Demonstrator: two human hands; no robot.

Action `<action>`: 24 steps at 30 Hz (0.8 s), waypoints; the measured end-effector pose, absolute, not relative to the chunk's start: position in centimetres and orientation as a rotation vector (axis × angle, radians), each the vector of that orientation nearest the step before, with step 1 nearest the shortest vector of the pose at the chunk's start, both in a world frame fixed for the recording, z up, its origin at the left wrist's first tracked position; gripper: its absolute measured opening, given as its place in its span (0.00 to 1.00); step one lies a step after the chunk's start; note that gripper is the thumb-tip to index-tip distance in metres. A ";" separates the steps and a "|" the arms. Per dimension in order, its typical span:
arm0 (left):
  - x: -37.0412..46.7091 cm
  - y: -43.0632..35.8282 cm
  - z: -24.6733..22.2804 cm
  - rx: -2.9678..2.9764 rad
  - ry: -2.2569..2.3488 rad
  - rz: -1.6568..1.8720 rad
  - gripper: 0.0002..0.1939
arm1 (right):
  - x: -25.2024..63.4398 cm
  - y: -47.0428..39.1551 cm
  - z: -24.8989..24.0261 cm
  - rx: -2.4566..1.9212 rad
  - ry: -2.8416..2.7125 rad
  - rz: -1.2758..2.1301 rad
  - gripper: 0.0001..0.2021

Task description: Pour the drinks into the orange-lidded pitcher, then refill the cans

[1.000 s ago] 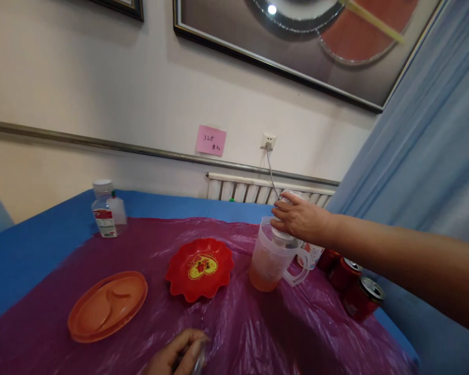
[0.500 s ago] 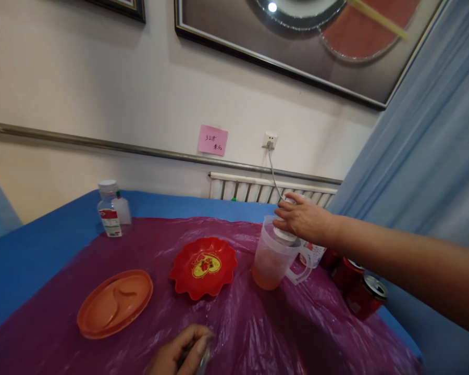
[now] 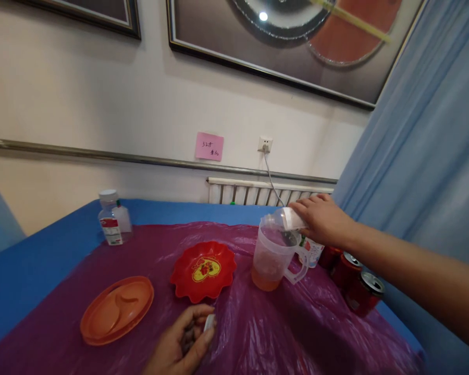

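My right hand [image 3: 324, 219] is wrapped round a clear bottle with a white label [image 3: 291, 219], tilted so that its mouth lies over the rim of a translucent pitcher [image 3: 271, 255]. Orange liquid fills the bottom of the pitcher, whose handle points right. At the lower middle, my left hand [image 3: 183, 338] pinches a small white cap [image 3: 209, 322] between thumb and fingers. Just beyond that hand is a red scalloped plate [image 3: 204, 286] with a yellow print. An orange oval divided dish [image 3: 117, 311] rests further left.
Red cans [image 3: 365, 294] and a printed white container [image 3: 312, 252] stand right of the pitcher. Clear bottles [image 3: 113, 224] stand at the back left. Purple plastic film [image 3: 156, 255] covers the blue table [image 3: 31, 271]. Behind are a wall and a radiator [image 3: 242, 192].
My right hand has moved slightly right and now shows the bottle tilted sideways over the pitcher. My left hand has turned, making the white cap visible. The view has shifted slightly.
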State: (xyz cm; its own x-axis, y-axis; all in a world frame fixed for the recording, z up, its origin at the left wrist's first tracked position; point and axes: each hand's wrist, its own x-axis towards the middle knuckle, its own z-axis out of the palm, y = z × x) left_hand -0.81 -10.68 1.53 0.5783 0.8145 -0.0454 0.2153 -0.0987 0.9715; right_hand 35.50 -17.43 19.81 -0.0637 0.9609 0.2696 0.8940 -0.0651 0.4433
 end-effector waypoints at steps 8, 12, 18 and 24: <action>2.1 -8.5 7.4 1.692 0.738 0.718 0.26 | 34.3 -21.3 17.0 3.066 2.090 0.534 0.23; 4.5 -8.8 12.5 1.782 0.640 0.809 0.24 | 30.2 -23.3 14.5 3.325 2.423 0.082 0.25; 6.4 -10.3 16.3 1.859 0.425 0.946 0.22 | 23.4 -24.2 8.9 3.098 2.846 -0.101 0.30; 5.8 -10.3 15.3 2.147 0.456 0.787 0.18 | 22.5 -23.5 3.7 3.006 2.790 0.401 0.35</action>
